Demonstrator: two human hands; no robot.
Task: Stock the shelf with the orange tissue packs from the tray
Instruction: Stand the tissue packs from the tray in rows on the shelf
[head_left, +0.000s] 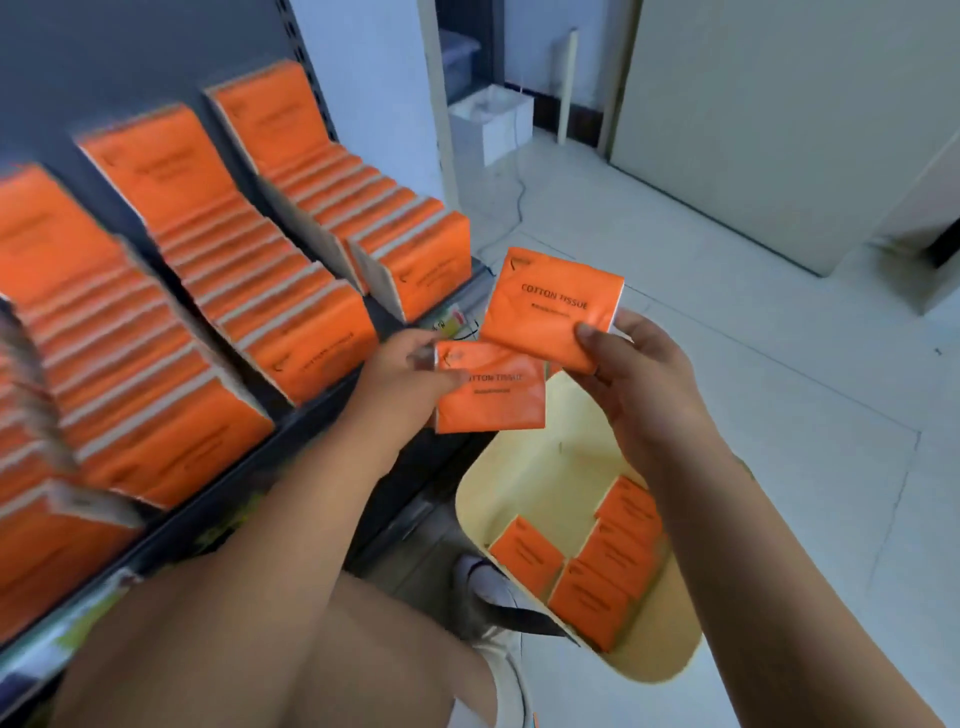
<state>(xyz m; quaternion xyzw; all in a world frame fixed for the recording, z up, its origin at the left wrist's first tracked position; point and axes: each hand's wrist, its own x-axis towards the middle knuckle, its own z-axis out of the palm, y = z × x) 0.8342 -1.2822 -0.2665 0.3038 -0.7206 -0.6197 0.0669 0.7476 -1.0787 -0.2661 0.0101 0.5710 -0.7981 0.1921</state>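
Now, I see left grip (410, 371) pinching lower orange pack (493, 395) at its left edge. Right grip (641, 384) thumb-clamped on upper orange pack (553, 312), which overlaps lower one. Tray (519, 467) beneath both grips, spare packs (597, 571) inside. Shelf (332, 413) left of grips; stocked rows (249, 291) blurred, seemingly full.

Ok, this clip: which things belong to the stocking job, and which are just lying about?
Job: left hand holding one orange pack; right hand holding a second pack; yellow tray with leftover packs; shelf with stocked rows.
Lying about: white box and cable on the floor.
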